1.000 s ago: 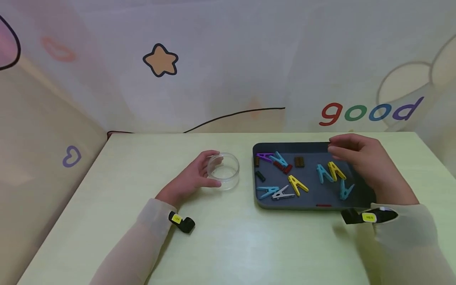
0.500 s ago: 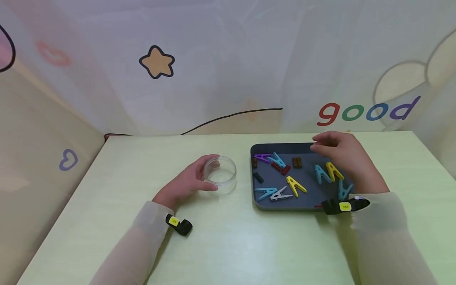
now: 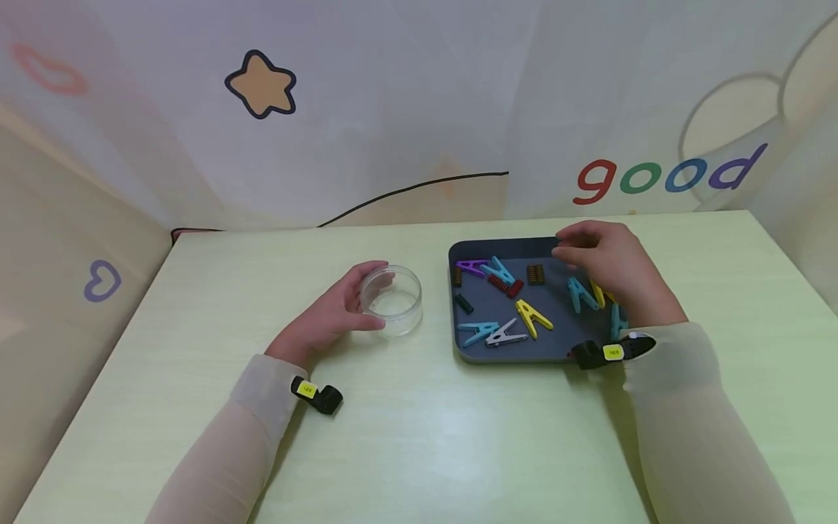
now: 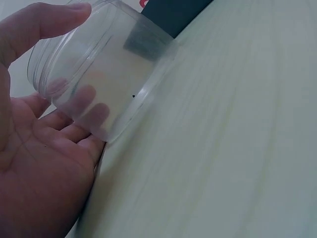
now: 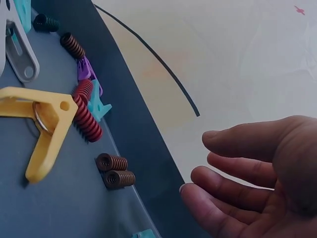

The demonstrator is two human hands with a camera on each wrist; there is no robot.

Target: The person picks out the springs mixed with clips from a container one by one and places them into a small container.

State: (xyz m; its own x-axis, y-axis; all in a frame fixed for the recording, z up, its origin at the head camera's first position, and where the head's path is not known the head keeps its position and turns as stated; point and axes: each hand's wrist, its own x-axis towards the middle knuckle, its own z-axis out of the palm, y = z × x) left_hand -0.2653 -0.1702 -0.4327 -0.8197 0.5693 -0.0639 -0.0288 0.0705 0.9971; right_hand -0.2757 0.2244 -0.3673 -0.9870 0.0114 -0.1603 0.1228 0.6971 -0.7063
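My left hand (image 3: 330,313) holds a clear round plastic jar (image 3: 401,320) on the table, with the thumb on one side and the fingers round the other. In the left wrist view, the fingers show through the jar's see-through wall (image 4: 119,79). My right hand (image 3: 612,262) hovers over the far right part of a dark grey tray (image 3: 491,295). Its fingers (image 5: 223,188) are loosely bent and hold nothing. Close to it lie brown springs (image 3: 535,274), a blue clothes peg (image 3: 580,295) and a yellow one partly hidden under the hand.
Elsewhere in the tray are a yellow peg (image 3: 533,318), a grey peg (image 3: 505,335), a purple peg (image 3: 471,266), red springs (image 3: 499,283) and a dark green spring (image 3: 463,303). A printed cloth backdrop (image 3: 393,109) rises behind the pale table (image 3: 393,437).
My right hand has moved left over the tray, covering part of the yellow peg there. My left hand stays at the jar. The head view has shifted slightly.
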